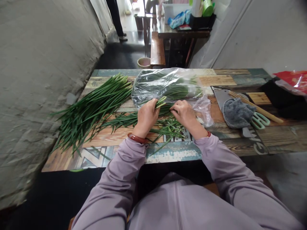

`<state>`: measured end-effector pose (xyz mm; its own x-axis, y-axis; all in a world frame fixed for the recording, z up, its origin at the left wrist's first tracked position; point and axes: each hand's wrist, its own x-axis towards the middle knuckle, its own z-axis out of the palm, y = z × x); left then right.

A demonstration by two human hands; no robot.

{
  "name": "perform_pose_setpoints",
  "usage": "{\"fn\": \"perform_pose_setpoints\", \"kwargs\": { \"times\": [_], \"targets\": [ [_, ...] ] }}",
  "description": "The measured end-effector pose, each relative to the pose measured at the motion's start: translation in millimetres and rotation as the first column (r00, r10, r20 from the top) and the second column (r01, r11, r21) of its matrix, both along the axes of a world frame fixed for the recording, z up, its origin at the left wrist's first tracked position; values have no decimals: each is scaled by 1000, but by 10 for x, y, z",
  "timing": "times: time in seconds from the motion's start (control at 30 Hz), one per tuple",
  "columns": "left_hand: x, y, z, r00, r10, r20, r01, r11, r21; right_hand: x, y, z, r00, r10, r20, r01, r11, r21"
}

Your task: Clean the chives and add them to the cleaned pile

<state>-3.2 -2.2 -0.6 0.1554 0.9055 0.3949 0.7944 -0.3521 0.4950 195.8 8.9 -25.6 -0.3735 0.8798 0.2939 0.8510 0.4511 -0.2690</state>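
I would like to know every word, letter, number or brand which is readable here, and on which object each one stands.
"G": pale letter on the tabletop, right side; the mark next to it is unclear.
"N" or "Z": large letter, tabletop's left front; reading direction uncertain.
Letters beneath the loose green stems: partly covered, not readable in full.
Blue packet and red packet: any print is too small or blurred.

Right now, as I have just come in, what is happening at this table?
A person holds a small bunch of chives in the left hand. The right hand is close by; its grip is unclear. A large chive pile lies to the left, more chives show through a clear plastic bag beyond, and loose blades lie nearer.
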Motion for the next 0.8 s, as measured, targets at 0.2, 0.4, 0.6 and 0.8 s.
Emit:
{"fn": "perform_pose_setpoints", "kwargs": {
  "times": [0.2, 0.4, 0.6, 0.8],
  "targets": [
    [-16, 31, -19, 992, -22, 126, 21, 1000, 5, 70, 1, 31, 999, -18, -48, 19, 999, 34],
    [-17, 35, -17, 988, -31, 152, 30, 999, 11, 278, 74, 43, 986, -108, -129, 120, 989, 88],
    [-7, 32, -23, 991, -37, 126, 38, 999, -5, 309, 73, 30, 997, -37, -70, 39, 999, 31],
    [2, 21, -18, 994, -36, 102, 37, 999, -7, 220, 45, 33, 997, -64, 50, 64, 998, 6]
  ]
}}
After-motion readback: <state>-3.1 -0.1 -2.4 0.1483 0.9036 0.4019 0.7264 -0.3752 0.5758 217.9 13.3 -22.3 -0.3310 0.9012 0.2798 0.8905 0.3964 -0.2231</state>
